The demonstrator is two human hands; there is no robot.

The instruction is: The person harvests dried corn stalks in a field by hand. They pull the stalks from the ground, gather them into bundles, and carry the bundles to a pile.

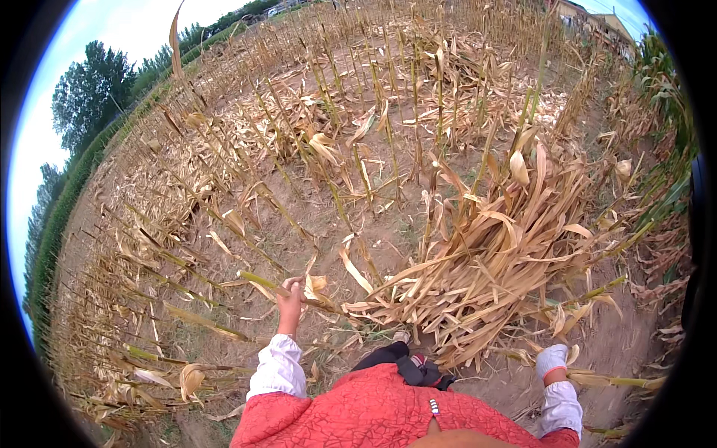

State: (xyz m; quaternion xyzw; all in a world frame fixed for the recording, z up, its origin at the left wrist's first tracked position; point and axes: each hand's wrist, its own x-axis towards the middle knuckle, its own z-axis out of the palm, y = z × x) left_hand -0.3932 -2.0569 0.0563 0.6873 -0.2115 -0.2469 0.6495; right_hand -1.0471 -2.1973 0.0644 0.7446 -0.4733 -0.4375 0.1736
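My left hand, bare, is closed around a standing corn stalk whose top is cut off; a dry husk hangs beside my fingers. My right hand wears a pale glove and is at a leafy stalk on the right; whether the fingers grip it cannot be told. Between and ahead of my hands lies a large heap of dry corn leaves, its near end close to my feet.
Topped corn stalks stand in rows ahead and to the left. More dry leaves lie in heaps farther off. Green corn plants border the right side. Bare soil shows near my right hand.
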